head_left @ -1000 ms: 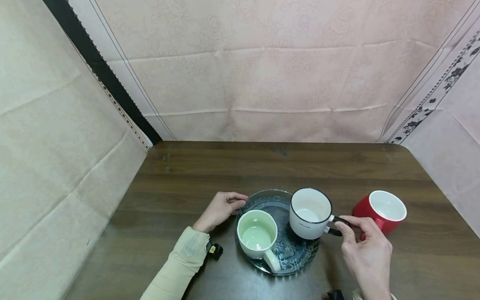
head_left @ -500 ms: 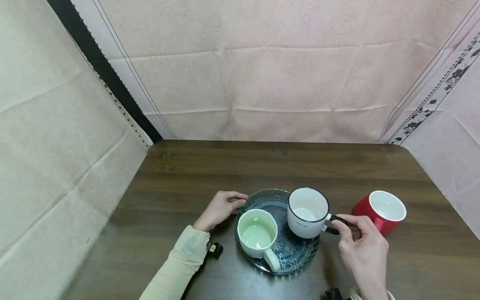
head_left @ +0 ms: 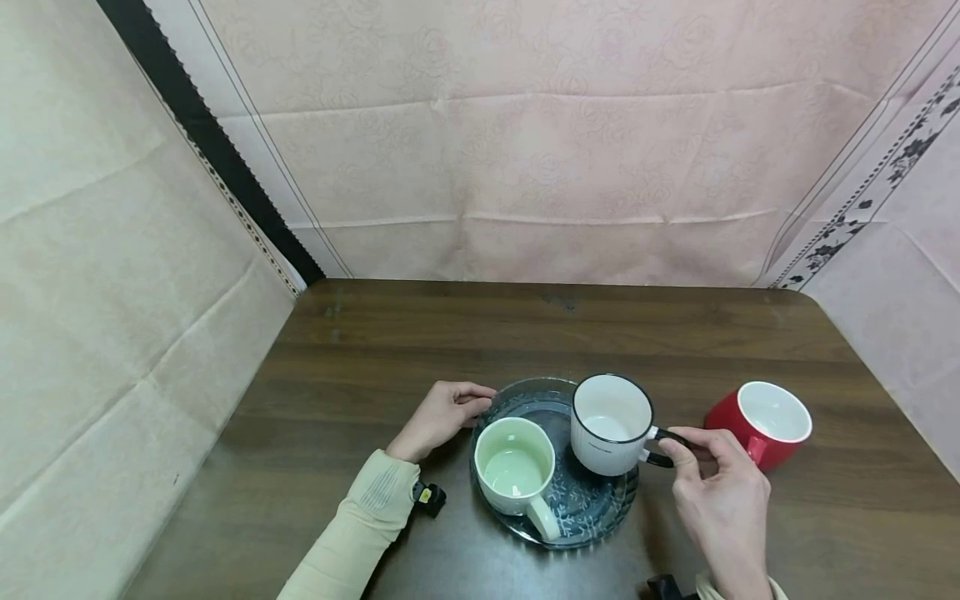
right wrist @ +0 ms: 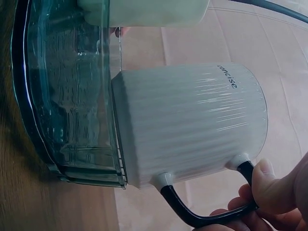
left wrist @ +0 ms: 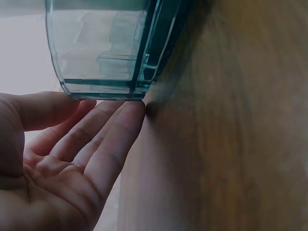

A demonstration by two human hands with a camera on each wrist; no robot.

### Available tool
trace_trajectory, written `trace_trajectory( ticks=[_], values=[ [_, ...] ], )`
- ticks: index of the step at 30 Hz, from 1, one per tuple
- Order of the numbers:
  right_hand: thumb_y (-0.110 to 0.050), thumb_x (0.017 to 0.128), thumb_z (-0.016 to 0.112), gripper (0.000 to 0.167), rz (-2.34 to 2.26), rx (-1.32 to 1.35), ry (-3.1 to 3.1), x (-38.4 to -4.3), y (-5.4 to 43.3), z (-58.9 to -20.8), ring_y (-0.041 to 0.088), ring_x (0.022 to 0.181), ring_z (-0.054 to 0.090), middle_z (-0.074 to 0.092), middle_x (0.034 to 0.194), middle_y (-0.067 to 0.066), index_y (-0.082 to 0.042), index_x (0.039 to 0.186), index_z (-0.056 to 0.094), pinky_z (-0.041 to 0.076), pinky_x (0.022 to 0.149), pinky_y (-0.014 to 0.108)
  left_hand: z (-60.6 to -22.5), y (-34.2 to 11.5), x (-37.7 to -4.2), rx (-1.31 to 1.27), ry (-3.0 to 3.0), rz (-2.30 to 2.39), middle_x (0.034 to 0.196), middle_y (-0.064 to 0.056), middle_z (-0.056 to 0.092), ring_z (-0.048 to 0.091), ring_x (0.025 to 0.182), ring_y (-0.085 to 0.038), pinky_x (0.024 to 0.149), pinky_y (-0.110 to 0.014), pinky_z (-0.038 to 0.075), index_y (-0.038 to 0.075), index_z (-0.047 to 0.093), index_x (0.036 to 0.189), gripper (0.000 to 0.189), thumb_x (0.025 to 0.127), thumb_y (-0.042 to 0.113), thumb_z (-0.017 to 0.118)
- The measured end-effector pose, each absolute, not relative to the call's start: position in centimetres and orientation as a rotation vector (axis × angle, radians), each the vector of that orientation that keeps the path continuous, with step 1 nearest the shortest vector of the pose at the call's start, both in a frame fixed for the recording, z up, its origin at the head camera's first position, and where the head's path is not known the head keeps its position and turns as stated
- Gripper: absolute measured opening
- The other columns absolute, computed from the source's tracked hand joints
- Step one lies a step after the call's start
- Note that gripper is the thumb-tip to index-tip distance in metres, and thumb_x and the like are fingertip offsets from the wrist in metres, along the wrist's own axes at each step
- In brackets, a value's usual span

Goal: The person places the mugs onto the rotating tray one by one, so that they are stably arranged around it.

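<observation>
A white mug [head_left: 612, 425] with a black rim and the printed word "concise" is upright over the right part of a dark, clear glass tray [head_left: 600, 521]. Its base is about level with the tray's rim in the right wrist view. My right hand [head_left: 723, 504] pinches the black handle [right wrist: 190, 216] between thumb and fingers. A pale green mug [head_left: 514, 467] stands in the tray's left part, handle towards me. At the tray's left edge, my left hand [head_left: 441, 417] touches the side with fairly straight fingers [left wrist: 113, 144] and thumb.
Just right of my right hand, a red mug [head_left: 761, 423] with a white inside stands on the brown wooden table [head_left: 420, 333]. Pale cloth [head_left: 525, 167] hangs behind the table's far edge and at both sides.
My right hand has moved slightly left with the white mug, further over the tray. My left hand, the tray and the green mug stay in place.
</observation>
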State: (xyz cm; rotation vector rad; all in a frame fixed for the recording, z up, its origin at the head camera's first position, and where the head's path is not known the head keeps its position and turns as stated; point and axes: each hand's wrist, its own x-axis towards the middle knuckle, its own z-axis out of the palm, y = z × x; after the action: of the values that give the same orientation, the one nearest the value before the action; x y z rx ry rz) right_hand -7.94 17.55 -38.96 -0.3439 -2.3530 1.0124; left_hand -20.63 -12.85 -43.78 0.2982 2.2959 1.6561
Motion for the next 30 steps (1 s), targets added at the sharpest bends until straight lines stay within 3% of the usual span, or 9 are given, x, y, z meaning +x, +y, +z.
trace_trajectory(
  ticks=[16, 23, 30],
  values=[
    [-0.008, 0.080, 0.080, 0.020, 1.027, -0.346, -2.354, -8.12, 17.51, -39.12, 0.002, 0.065, 0.056, 0.067, 0.093, 0.005, -0.008, 0.100, 0.074, 0.044, 0.054, 0.009, -43.58, -12.83, -20.66, 0.261, 2.309, 1.620, 0.114, -0.005, 0.068, 0.065, 0.102, -0.017, 0.080, -0.031, 0.057, 0.012, 0.071, 0.115, 0.022, 0.096, 0.018, 0.063],
    [-0.009, 0.082, 0.079, 0.020, 1.057, -0.356, -2.370, -8.32, 17.43, -39.22, 0.023, 0.072, 0.064, 0.067, 0.096, 0.007, -0.006, 0.101, 0.074, 0.045, 0.055, 0.008, -43.48, -12.84, -20.58, 0.267, 2.307, 1.620, 0.115, -0.006, 0.068, 0.065, 0.103, -0.018, 0.080, -0.032, 0.057, 0.012, 0.071, 0.115, 0.022, 0.097, 0.018, 0.062],
    [-0.007, 0.082, 0.079, 0.020, 1.067, -0.361, -2.364, -8.43, 17.29, -39.34, 0.025, 0.074, 0.064, 0.067, 0.096, 0.009, -0.004, 0.101, 0.073, 0.044, 0.056, 0.007, -43.41, -12.83, -20.55, 0.259, 2.312, 1.613, 0.115, -0.005, 0.068, 0.065, 0.103, -0.018, 0.081, -0.031, 0.057, 0.013, 0.071, 0.115, 0.021, 0.097, 0.019, 0.062]
  ],
)
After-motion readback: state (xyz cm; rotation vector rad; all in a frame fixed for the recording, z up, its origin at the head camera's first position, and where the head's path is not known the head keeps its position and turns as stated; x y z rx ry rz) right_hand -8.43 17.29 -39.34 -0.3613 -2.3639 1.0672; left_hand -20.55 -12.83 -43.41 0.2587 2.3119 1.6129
